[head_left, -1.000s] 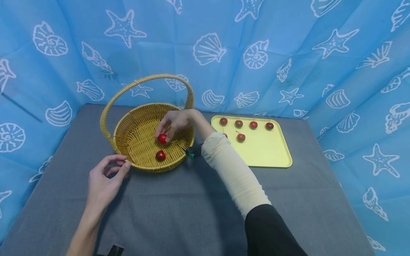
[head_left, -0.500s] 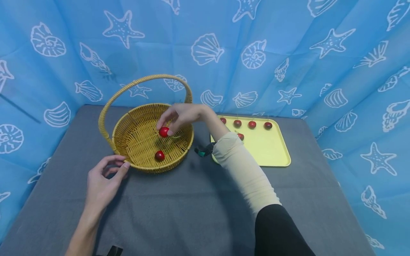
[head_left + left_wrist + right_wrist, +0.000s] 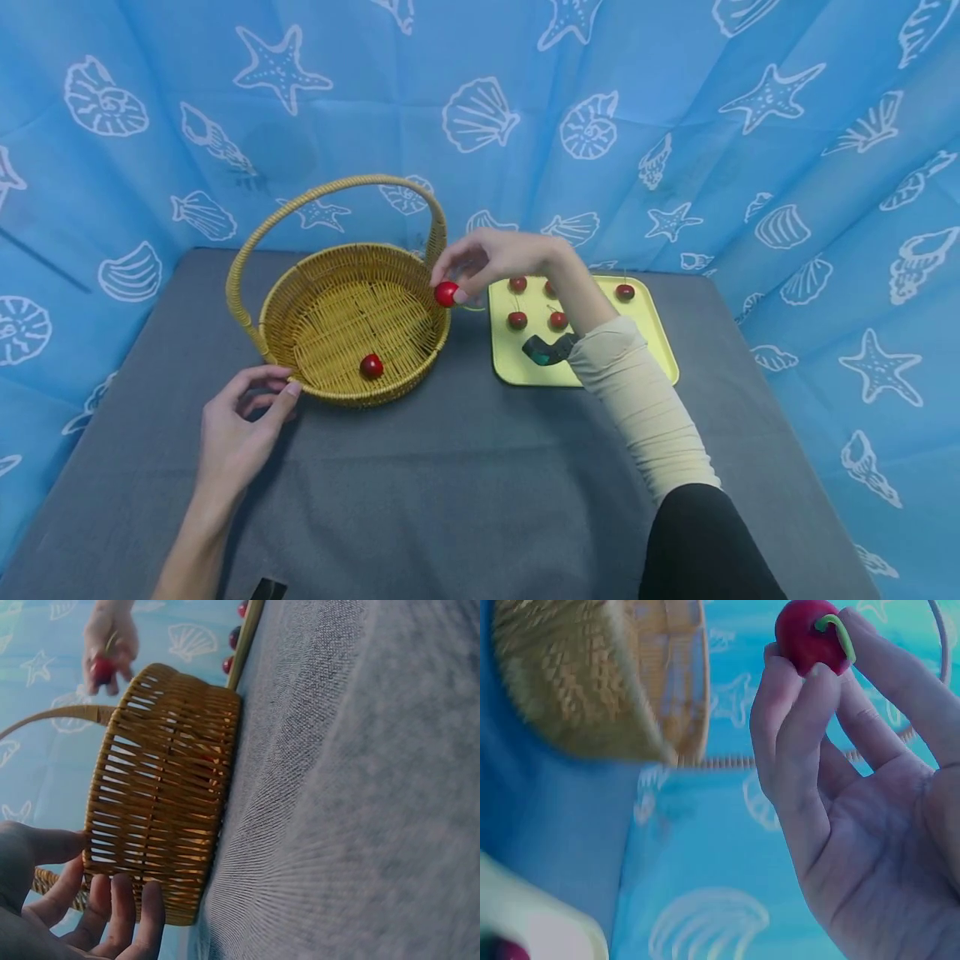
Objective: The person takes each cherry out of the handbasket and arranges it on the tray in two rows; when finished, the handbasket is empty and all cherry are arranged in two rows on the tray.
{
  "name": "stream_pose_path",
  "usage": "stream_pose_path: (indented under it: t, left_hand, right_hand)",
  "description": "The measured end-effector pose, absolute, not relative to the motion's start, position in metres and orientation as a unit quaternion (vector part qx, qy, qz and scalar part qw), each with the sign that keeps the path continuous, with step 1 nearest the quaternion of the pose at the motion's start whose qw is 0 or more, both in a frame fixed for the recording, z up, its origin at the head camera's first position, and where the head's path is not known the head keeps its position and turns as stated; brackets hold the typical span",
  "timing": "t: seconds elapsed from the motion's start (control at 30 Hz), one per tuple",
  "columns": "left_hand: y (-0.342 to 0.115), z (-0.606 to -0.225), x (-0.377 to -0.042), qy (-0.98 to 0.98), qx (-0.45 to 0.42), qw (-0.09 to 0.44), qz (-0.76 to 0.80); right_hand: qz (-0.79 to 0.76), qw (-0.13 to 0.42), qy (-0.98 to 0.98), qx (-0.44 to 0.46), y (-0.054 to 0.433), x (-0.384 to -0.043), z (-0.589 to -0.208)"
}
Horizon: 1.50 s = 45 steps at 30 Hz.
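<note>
My right hand (image 3: 498,258) pinches a red cherry (image 3: 446,293) by its body, level with the basket's right rim and beside the handle. In the right wrist view that cherry (image 3: 814,637) shows a curved green stem between thumb and fingertips. My left hand (image 3: 243,425) holds the front-left rim of the yellow wicker basket (image 3: 360,398); the left wrist view has the thumb at the rim and the other fingers (image 3: 120,915) along the woven side. A second cherry (image 3: 371,367) lies on the basket floor near the front.
To the basket's right, a yellow tray (image 3: 652,346) bears several cherries with stems, partly covered by my right forearm. The basket's tall arched handle (image 3: 330,185) rises above it. A blue shell-print curtain (image 3: 525,183) hangs behind the grey cloth-covered table (image 3: 420,500).
My right hand has lifted its cherry up from inside the basket and carried it right, to the basket's right rim. My left hand has stayed at the rim.
</note>
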<state>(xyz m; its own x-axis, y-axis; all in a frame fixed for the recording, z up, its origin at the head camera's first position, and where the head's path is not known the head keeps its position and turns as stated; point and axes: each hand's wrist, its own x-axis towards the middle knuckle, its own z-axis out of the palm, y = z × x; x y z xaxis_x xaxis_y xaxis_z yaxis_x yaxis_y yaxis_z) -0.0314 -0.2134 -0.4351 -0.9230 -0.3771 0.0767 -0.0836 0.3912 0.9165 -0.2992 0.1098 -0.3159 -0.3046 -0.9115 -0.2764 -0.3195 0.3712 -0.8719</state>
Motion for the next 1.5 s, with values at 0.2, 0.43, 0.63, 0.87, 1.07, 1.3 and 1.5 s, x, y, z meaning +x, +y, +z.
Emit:
stream_pose_path:
  t: [0.2, 0.43, 0.63, 0.87, 1.07, 1.3, 1.5]
  left_hand:
    - [-0.214, -0.436, -0.03, -0.822, 0.139, 0.142, -0.534]
    - [-0.215, -0.436, -0.029, -0.82, 0.143, 0.132, -0.538]
    - [-0.215, -0.437, -0.029, -0.82, 0.145, 0.131, -0.538]
    - [-0.214, -0.436, -0.03, -0.82, 0.143, 0.131, -0.538]
    - [-0.214, -0.435, -0.03, -0.819, 0.143, 0.129, -0.54]
    - [-0.216, -0.436, -0.031, -0.818, 0.14, 0.125, -0.544]
    - [-0.216, -0.435, -0.031, -0.818, 0.14, 0.122, -0.545]
  right_hand:
    - [-0.335, 0.386, 0.77, -0.381, 0.16, -0.297, -0.312]
    - [-0.324, 0.338, 0.824, -0.32, 0.22, -0.294, -0.317]
    - [-0.358, 0.323, 0.836, -0.261, 0.263, -0.288, -0.331]
    - [-0.402, 0.278, 0.843, -0.224, 0.296, -0.274, -0.346]
    - [-0.406, 0.22, 0.868, -0.184, 0.312, -0.265, -0.356]
    - [-0.437, 0.189, 0.869, -0.134, 0.324, -0.257, -0.369]
    - [-0.418, 0.179, 0.882, -0.127, 0.329, -0.254, -0.383]
